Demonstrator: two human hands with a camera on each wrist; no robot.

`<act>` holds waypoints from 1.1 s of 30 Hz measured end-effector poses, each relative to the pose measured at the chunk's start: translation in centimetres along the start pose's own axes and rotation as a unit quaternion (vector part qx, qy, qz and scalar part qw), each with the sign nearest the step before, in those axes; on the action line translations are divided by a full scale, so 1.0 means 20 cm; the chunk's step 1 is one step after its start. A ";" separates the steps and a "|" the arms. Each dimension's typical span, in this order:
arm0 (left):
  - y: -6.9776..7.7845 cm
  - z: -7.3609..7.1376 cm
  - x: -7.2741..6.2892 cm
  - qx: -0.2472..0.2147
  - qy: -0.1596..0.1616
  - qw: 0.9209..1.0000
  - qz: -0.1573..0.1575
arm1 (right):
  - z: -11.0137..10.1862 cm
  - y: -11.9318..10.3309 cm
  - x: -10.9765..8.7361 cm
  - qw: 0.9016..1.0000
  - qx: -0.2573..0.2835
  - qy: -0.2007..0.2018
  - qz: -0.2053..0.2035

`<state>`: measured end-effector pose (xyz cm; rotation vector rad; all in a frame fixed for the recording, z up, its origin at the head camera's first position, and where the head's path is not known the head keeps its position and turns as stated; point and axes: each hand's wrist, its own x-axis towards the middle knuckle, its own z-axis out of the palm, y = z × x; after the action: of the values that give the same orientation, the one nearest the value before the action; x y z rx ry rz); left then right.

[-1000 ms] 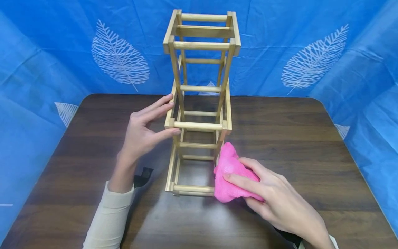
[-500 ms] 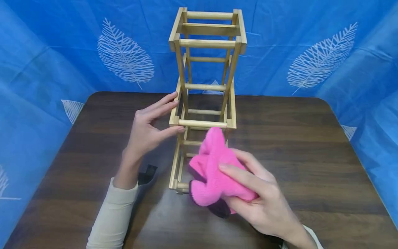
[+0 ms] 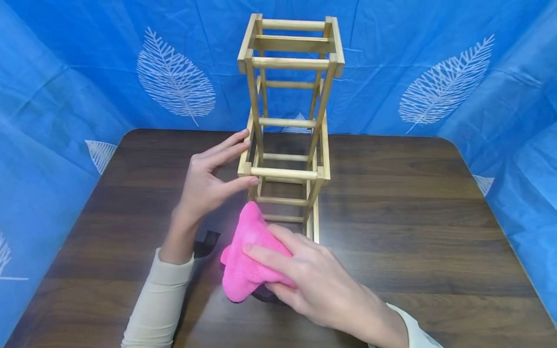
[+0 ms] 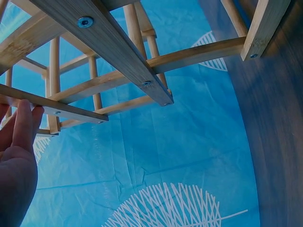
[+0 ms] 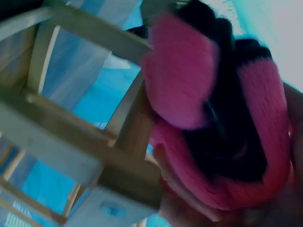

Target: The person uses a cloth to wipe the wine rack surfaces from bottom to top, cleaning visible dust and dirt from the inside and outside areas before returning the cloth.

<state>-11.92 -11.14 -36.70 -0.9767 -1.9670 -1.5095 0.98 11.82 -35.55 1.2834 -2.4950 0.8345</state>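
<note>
A tall tiered wooden rack [image 3: 285, 173] of pale slats and round bars stands upright on the table. At its middle tier my left hand [image 3: 209, 181] holds the left side, fingertips on the side rail and thumb by the front corner. The left wrist view shows fingers [image 4: 22, 130] against a rail. My right hand [image 3: 313, 275] grips a bunched pink cloth [image 3: 250, 246] at the rack's lower front left, covering much of the bottom front bar. Its dark side shows in the right wrist view, where the pink pile [image 5: 180, 71] is beside the rack's wood.
The dark wood-grain table [image 3: 413, 217] has rounded far corners. Behind it and along both sides hangs a blue curtain [image 3: 374, 58] with white leaf prints. A black strap [image 3: 206, 244] hangs at the left wrist.
My right hand has carried the cloth from the rack's lower right front corner across to the lower left, raising it midway. My left hand keeps its place on the rack.
</note>
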 end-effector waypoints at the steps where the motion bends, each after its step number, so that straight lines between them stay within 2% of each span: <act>1: 0.00 0.00 0.00 -0.002 -0.001 1.000 -0.001 | 0.00 0.00 -0.01 1.000 -0.015 -0.013 0.003; 7: 0.00 0.00 0.00 -0.014 -0.001 1.000 -0.005 | -0.02 0.01 -0.03 0.993 -0.088 -0.080 0.014; 11: 0.01 0.00 -0.01 -0.024 0.001 1.000 -0.010 | -0.02 0.00 -0.02 0.987 -0.132 -0.092 0.001; 21: 0.02 0.00 0.00 0.012 -0.015 1.000 -0.012 | -0.03 -0.01 -0.07 0.980 -0.193 -0.044 -0.032; 29: 0.02 -0.01 -0.01 -0.001 -0.021 0.999 -0.029 | -0.13 0.01 -0.14 0.983 -0.180 -0.030 -0.034; 33: 0.03 0.00 -0.01 -0.007 -0.021 0.999 -0.029 | -0.20 0.03 -0.20 0.987 -0.154 -0.019 -0.033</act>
<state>-11.39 -11.17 -36.48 -0.9713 -2.0326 -1.5484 2.52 17.09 -34.18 1.2746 -2.4711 0.3925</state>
